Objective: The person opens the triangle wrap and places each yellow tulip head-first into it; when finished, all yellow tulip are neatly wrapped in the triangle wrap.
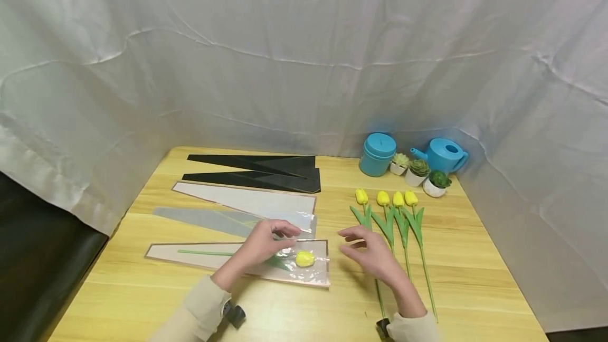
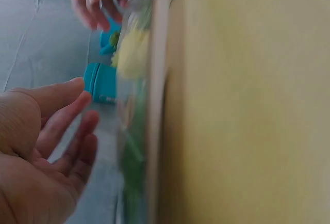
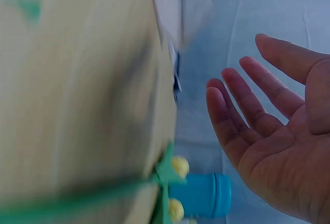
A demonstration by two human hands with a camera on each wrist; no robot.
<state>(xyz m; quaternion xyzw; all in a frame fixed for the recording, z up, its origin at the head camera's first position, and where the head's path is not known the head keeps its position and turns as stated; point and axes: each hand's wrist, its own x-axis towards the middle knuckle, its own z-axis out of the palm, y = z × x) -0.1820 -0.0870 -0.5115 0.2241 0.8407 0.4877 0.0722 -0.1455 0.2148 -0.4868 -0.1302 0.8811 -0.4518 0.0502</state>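
A yellow tulip [image 1: 305, 258] lies inside a clear-fronted, tapered flower sleeve [image 1: 214, 263] with a pinkish border. Over that sleeve hovers my left hand [image 1: 266, 241], its fingers loosely bent and holding nothing. In the left wrist view the left hand [image 2: 51, 141] is apart from the sleeve, thumb and fingers spread. My right hand [image 1: 370, 252] is raised above the table beside the sleeve's wide end, near several loose tulips [image 1: 398, 199] with green stems. The right wrist view shows the right hand [image 3: 273, 126] with relaxed fingers and an empty palm.
Behind the filled sleeve lie a grey sleeve [image 1: 190, 216], a white sleeve [image 1: 247, 199] and black sleeves [image 1: 285, 181]. At the back right stand a blue canister [image 1: 377, 156], small potted succulents [image 1: 416, 173] and a blue watering can [image 1: 444, 156]. Grey curtains [image 1: 304, 67] surround the table.
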